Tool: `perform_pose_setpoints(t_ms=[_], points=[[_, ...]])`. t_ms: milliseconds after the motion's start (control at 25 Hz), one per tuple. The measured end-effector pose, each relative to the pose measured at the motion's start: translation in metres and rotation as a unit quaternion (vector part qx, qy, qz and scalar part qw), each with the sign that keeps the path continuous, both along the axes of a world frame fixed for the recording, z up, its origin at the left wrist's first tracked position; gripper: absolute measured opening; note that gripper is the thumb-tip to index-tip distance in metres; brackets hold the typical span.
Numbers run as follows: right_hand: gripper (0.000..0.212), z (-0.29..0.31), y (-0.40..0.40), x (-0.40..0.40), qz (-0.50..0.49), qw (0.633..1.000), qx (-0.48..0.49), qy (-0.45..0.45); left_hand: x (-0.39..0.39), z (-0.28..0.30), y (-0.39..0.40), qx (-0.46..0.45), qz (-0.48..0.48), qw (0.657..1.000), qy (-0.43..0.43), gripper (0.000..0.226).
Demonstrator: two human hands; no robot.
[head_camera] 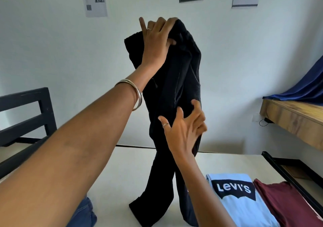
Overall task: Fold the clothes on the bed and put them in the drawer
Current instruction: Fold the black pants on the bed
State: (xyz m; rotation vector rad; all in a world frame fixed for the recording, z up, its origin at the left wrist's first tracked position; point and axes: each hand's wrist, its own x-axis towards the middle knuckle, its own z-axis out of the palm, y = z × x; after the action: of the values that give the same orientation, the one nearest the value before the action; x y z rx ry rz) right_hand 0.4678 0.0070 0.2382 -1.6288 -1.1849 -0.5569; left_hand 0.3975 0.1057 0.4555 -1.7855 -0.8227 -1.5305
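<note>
Left hand pinches black trousers by the waistband above the bed; right hand, fingers spread, brushes mid-leg: folding step underway, legs probably need aligning next.

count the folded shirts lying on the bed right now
2, side by side at the bed's right edge: a folded light blue Levi's t-shirt and a folded maroon t-shirt to its right. More may lie outside the frame. The black trousers are held up, not yet folded.
</note>
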Motion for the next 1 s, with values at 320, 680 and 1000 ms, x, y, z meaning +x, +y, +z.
perform_pose_setpoints(t_ms=[320,680,1000], points=[[0.013,-0.024,-0.022,-0.009,0.618,0.709,-0.201,0.274,-0.019,0.016,0.005,0.027,0.01,0.999,-0.033,0.052],[0.029,-0.058,-0.046,0.092,0.493,0.695,-0.073,0.518,-0.05,0.011,0.014,-0.059,0.002,0.997,-0.051,0.045],[0.009,-0.06,-0.005,0.122,0.376,0.835,0.003,0.401,-0.034,0.021,0.001,-0.043,-0.088,0.995,-0.035,0.045]])
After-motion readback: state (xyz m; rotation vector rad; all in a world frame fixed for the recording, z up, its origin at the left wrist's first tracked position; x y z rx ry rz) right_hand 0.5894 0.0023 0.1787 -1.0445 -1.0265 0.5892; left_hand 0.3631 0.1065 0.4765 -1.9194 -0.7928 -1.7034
